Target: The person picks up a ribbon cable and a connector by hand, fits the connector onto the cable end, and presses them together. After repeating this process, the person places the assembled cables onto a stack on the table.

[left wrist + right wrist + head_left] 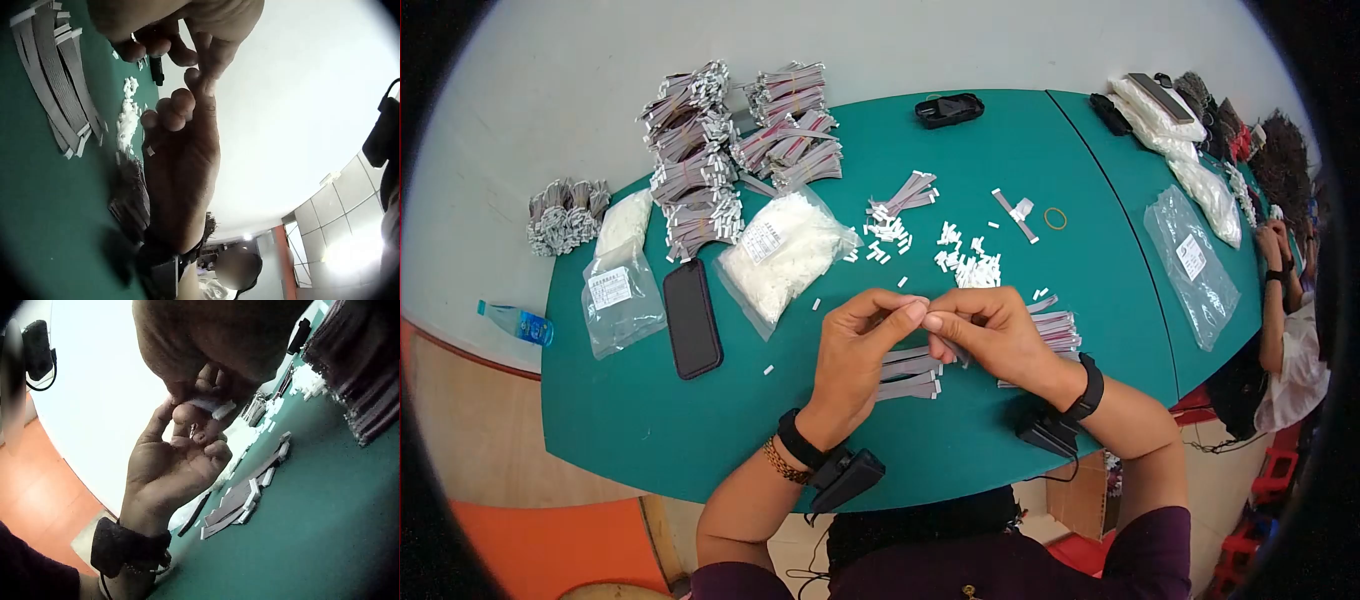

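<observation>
In the head view my left hand (860, 345) and right hand (995, 335) meet fingertip to fingertip above the green table (820, 450). Both pinch at a short ribbon cable, mostly hidden by the fingers. In the right wrist view its white connector (223, 411) sticks out below the right fingers. The left thumb and forefinger press together at the same spot. Under the left hand lie several grey ribbon cables (912, 385) with white ends. A second row of ribbon cables (1057, 330) lies beneath the right hand. Small loose white connectors (978, 270) are heaped just beyond the hands.
Bundled ribbon cables (692, 160) are stacked at the back left. Near them lie a bag of white parts (785, 250), a phone (692, 320) and another plastic bag (622, 300). A rubber band (1055, 218) and a clear bag (1195, 285) lie rightward. Another person's arm (1273, 310) rests at far right.
</observation>
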### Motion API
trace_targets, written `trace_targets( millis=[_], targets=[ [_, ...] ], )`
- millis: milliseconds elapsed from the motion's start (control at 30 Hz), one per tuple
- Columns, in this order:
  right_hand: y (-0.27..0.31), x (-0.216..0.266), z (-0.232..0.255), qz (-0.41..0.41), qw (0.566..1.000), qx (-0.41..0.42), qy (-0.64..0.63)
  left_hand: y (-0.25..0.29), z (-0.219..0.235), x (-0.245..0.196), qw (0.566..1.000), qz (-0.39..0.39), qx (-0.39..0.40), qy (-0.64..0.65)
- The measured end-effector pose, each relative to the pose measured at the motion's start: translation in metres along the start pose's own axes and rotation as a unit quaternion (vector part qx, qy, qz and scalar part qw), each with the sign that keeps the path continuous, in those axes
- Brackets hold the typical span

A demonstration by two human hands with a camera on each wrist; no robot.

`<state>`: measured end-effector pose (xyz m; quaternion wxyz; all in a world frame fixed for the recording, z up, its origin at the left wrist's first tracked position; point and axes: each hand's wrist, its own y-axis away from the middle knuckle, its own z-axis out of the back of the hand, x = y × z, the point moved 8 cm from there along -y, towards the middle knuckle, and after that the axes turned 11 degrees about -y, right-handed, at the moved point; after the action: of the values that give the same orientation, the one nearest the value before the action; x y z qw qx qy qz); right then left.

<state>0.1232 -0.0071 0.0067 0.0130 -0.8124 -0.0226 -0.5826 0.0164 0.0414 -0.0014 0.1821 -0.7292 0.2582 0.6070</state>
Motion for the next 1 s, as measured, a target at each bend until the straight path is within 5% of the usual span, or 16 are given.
trace_targets(
  millis=[267, 767, 933, 1000],
  targets=[
    [0.003, 0.006, 0.008, -0.002, 0.998, -0.056, 0.022, -0.004, 0.002, 0.001, 0.998, 0.002, 0.020, -0.061],
    [0.004, 0.007, 0.003, 0.021, 0.998, -0.005, 0.051, -0.003, 0.004, -0.008, 0.990, -0.080, -0.016, -0.117],
    [-0.001, -0.005, 0.000, -0.035, 0.999, 0.005, -0.020, -0.001, 0.004, -0.006, 0.992, -0.062, -0.016, -0.109],
    [-0.001, -0.007, 0.000, -0.056, 0.998, 0.002, -0.043, -0.002, 0.006, -0.007, 0.973, -0.106, -0.028, -0.201]
  ],
)
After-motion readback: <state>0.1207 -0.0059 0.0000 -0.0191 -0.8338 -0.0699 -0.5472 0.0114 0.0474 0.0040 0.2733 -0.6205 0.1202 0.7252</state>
